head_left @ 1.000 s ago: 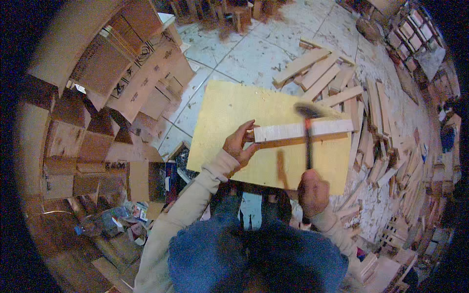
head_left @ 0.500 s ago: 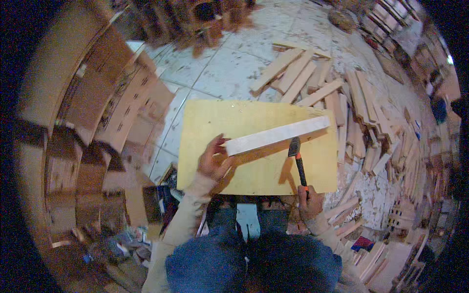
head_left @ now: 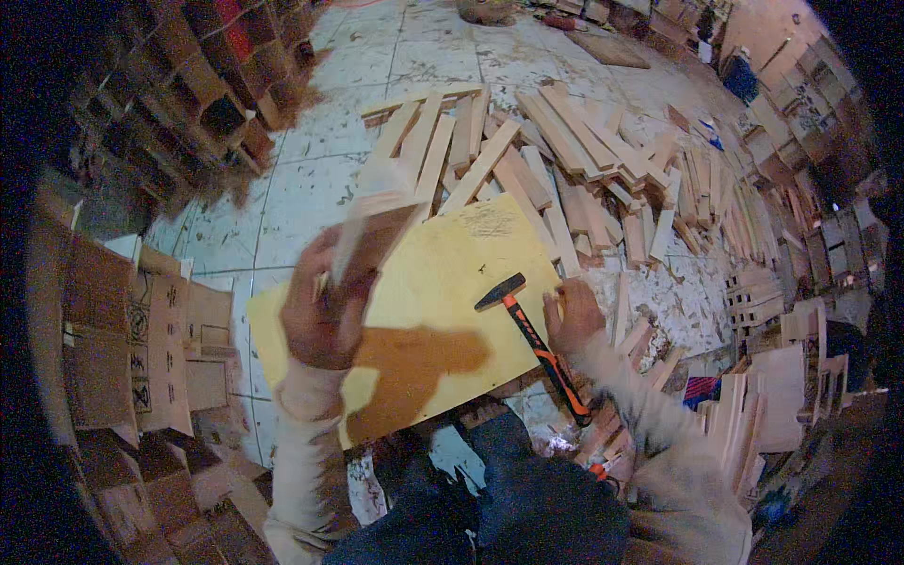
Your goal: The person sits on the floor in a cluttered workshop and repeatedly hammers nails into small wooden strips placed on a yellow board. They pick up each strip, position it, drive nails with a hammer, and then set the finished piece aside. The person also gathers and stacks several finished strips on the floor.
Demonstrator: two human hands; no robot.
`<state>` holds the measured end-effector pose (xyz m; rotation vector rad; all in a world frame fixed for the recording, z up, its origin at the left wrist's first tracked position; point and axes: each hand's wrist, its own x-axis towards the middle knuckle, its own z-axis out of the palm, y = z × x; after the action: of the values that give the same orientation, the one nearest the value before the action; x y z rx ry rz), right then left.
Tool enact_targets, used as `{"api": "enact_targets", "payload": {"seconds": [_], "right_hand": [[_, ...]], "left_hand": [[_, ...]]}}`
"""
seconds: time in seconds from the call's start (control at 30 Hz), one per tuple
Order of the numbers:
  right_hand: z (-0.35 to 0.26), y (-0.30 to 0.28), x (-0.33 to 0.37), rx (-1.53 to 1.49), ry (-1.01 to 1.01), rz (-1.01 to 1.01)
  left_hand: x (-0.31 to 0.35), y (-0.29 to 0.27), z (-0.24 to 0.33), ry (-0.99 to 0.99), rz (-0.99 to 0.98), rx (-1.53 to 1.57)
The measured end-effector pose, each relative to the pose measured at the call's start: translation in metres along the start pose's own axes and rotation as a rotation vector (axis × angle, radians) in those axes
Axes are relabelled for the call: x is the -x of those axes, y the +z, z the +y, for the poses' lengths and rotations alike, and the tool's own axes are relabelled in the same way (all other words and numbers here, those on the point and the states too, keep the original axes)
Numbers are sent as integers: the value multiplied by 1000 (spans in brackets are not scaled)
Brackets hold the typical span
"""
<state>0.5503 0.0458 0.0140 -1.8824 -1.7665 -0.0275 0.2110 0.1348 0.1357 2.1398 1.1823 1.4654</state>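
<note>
The left hand (head_left: 325, 315) is raised above the near-left part of the yellow board (head_left: 443, 282), fingers closed round the near end of a wooden slat (head_left: 372, 221), which juts up and away from the fist, blurred. The right hand (head_left: 573, 315) rests at the board's right edge, fingers curled; whether it grips anything I cannot tell. The hammer (head_left: 537, 344) lies just left of it, head on the board, handle running near and right. Loose planks (head_left: 565, 141) are heaped beyond.

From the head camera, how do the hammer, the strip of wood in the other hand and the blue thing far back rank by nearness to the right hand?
From the right hand:
1. Hammer, just left of it on the yellow board.
2. Wood strip, across the board, in the left hand.
3. Blue object, far at the upper right.
</note>
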Motion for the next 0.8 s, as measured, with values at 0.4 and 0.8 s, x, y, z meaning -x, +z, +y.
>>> {"api": "enact_targets", "payload": {"seconds": [0.4, 0.8], "right_hand": [[105, 171, -208, 357, 451, -64], [26, 2, -155, -413, 510, -61]], "left_hand": [[106, 47, -74, -34, -614, -479], [100, -20, -22, -401, -52, -101]]}}
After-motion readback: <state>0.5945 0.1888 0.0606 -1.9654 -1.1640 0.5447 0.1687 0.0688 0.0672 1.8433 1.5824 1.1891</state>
